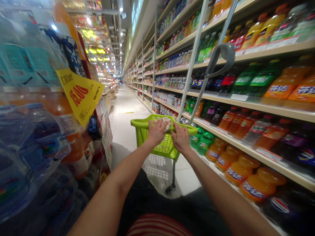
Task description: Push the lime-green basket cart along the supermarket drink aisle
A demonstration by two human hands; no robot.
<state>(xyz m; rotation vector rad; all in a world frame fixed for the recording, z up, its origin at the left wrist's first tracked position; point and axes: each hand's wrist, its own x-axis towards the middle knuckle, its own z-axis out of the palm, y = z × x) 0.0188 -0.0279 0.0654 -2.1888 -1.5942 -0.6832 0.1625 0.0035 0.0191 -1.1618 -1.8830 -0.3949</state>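
A bright green rolling shopping basket [144, 132] stands in front of me on the aisle floor, its walls a plastic grid. My left hand [157, 131] lies over the near rim, fingers bent forward beside a whitish package [167, 123] inside. Farther right on the same rim, my right hand [180, 139] has its fingers curled over the edge. A long metal pull handle with a grey loop grip [220, 60] slants up from the basket's right side. The undersides of both hands are hidden.
Shelves of soft drink bottles [256, 82] line the right side, with large orange bottles [253, 186] at floor level. Stacked bottle packs [34, 131] crowd the left, bearing a yellow price sign [80, 95]. A pale tiled aisle [124, 101] runs ahead between them.
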